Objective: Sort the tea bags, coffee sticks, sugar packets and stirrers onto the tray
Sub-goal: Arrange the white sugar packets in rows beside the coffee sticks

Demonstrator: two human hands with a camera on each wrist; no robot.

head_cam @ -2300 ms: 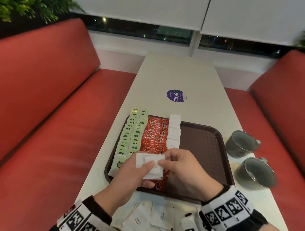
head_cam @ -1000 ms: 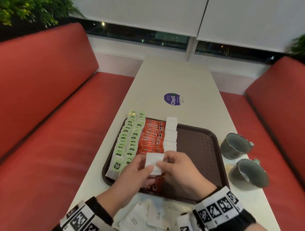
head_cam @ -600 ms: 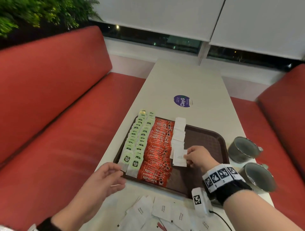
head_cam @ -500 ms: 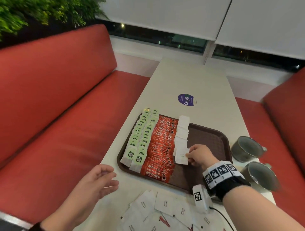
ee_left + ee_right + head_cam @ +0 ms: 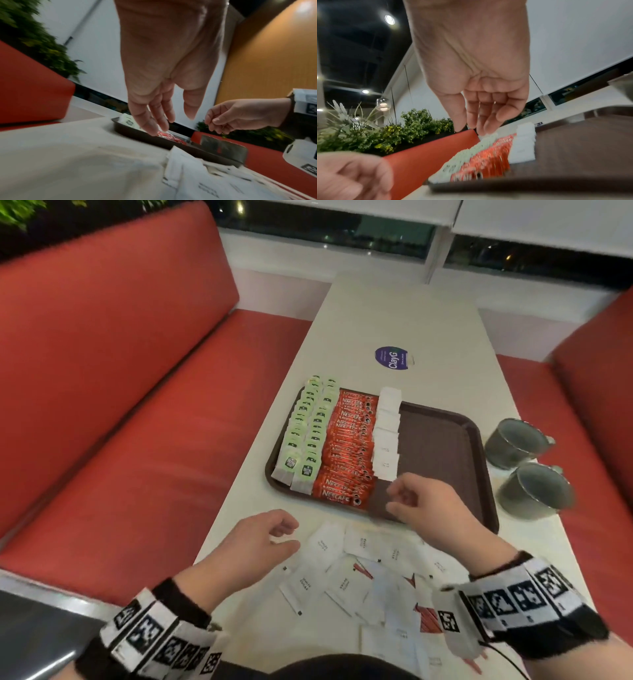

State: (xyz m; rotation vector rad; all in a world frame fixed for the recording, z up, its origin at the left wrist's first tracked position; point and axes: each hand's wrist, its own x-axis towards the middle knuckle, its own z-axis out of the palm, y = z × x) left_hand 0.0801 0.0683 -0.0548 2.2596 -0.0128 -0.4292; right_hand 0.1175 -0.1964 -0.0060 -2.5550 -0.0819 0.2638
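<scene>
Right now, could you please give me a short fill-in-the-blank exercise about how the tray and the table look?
1. On the tray, the red coffee sticks lie between the green tea bags and the row of white ____ packets.
2. Beside the tray on the table stand ____ grey cups.
3. The left hand and the right hand both hold ____.
4. The loose white packets lie on the table, ____ the tray.

Missing words: sugar; two; nothing; outside
</scene>
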